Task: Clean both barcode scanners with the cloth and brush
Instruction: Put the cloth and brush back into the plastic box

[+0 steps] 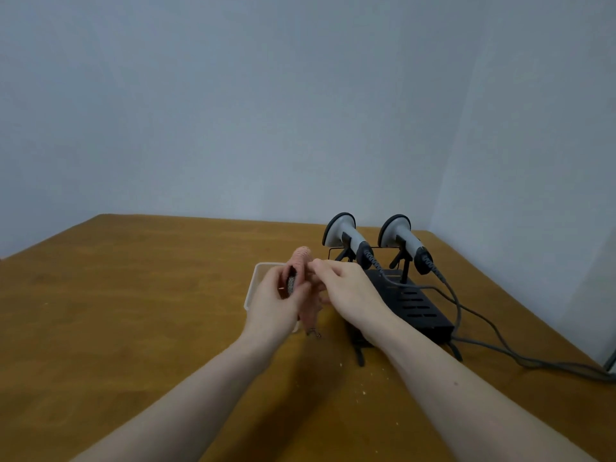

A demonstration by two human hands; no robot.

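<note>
A: so what else is actually on that wooden table [133, 311]?

B: a clear plastic tray [254, 288] near the middle, and a black slotted stand [416, 305] to its right, over by the corner.

A: anything on the floor side?

B: can't see the floor. 2 plain pale walls [233, 111] meet behind the table, and some crumbs [363, 392] lie on the near part.
</note>
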